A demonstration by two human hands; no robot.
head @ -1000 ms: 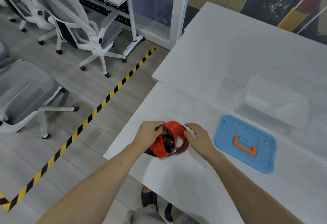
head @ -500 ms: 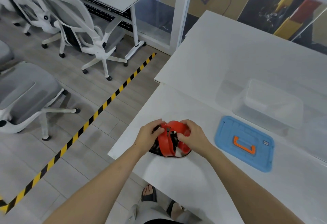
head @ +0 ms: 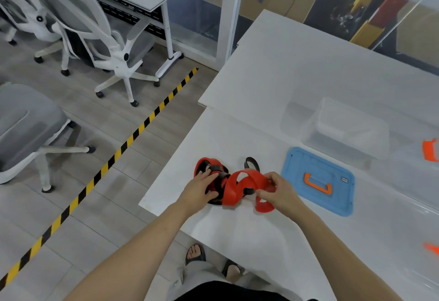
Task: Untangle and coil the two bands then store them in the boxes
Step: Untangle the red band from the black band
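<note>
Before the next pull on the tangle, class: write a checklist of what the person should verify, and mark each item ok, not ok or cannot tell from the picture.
1. Left hand holds the black flat band down on the white table: ok.
2. Right hand pinches the red flat rubber band: ok.
3. Red band free of the black band: not ok, they are interlaced.
4. Clear plastic box open, its blue lid with orange handle lying in front of it: ok.
5. Second box ready: cannot tell, only orange bits show at the right edge.
</note>
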